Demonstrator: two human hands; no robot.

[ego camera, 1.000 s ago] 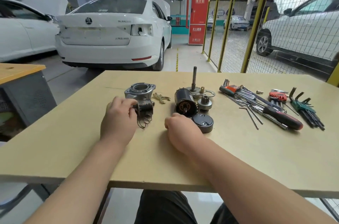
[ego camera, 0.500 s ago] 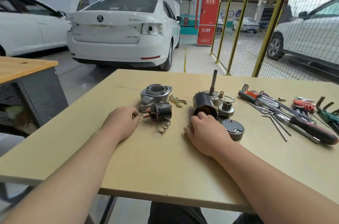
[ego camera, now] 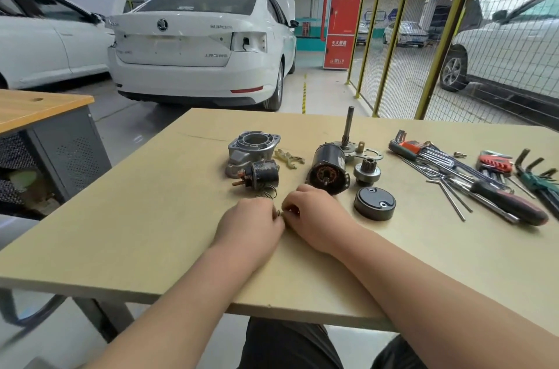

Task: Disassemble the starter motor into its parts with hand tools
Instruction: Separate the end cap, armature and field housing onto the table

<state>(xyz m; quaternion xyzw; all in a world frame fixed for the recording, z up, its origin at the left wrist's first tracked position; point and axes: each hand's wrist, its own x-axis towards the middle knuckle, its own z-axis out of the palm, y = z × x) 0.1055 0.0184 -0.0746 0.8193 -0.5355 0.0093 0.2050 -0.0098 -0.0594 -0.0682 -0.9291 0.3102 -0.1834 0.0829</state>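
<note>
Right grip (ego camera: 311, 217) beside motor (ego camera: 328, 170), axis front-to-back

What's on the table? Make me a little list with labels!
Hands: left hand and right hand pinch a tiny metal piece between them, too small to name
Motor parts: aluminium housing, solenoid, motor body, pinion gear, round end cap
Tools: hex keys, screwdriver, to the right
Surface: wooden table

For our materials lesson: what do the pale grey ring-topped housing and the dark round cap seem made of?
Pale grey ring-topped housing: probably cast aluminium; matt silvery, thick moulded walls. Dark round cap: likely coated steel; smooth dark grey, soft sheen, though plastic is possible.
</note>
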